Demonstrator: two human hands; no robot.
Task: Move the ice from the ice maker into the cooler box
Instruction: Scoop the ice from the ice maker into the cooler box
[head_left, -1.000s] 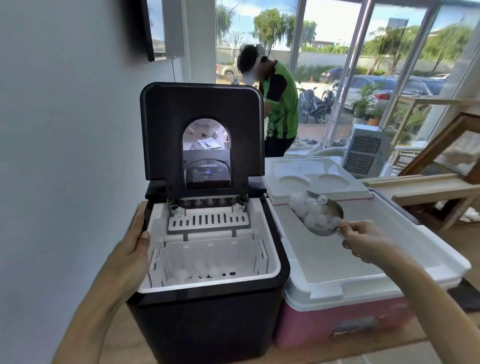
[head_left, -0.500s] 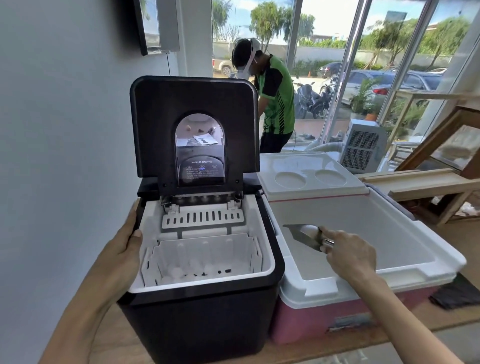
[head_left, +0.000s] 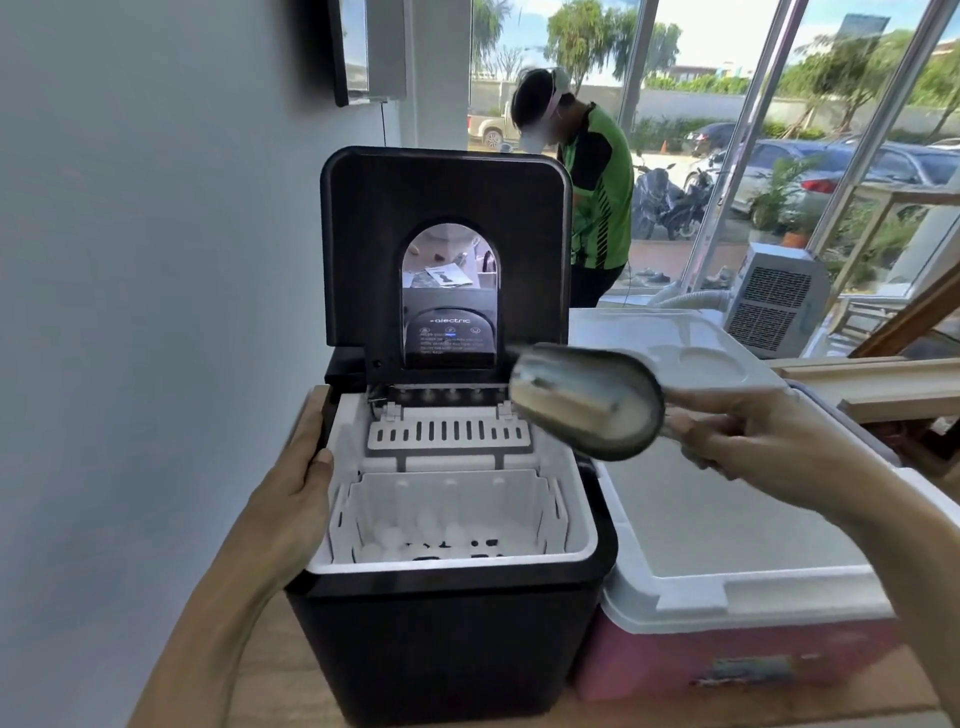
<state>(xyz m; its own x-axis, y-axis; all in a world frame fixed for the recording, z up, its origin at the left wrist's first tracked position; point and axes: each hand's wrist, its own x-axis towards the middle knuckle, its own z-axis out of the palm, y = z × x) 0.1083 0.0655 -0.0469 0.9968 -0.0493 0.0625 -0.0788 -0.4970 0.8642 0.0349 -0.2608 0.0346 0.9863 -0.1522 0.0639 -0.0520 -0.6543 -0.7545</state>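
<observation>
Ice maker (head_left: 447, 597): lid up, basket exposed for scooping.
Ice (head_left: 410, 538): a few pieces low in its basket.
Left hand (head_left: 291, 512): wrapped on its left rim, probably steadying.
Right hand (head_left: 748, 434): closed on the empty scoop (head_left: 587, 402) above its right edge.
Cooler box (head_left: 727, 587): open, touching its right side.

Empty scoop held over the open ice maker
The right hand (head_left: 748, 436) grips a metal scoop (head_left: 587, 402) by its handle, its bowl above the right rear corner of the black ice maker (head_left: 447, 623), whose lid (head_left: 447, 192) stands upright. The left hand (head_left: 291, 499) clasps the maker's left rim. A few ice pieces (head_left: 415, 535) lie in its white basket (head_left: 524, 499); the pink cooler box (head_left: 727, 660) sits just beside it, open
</observation>
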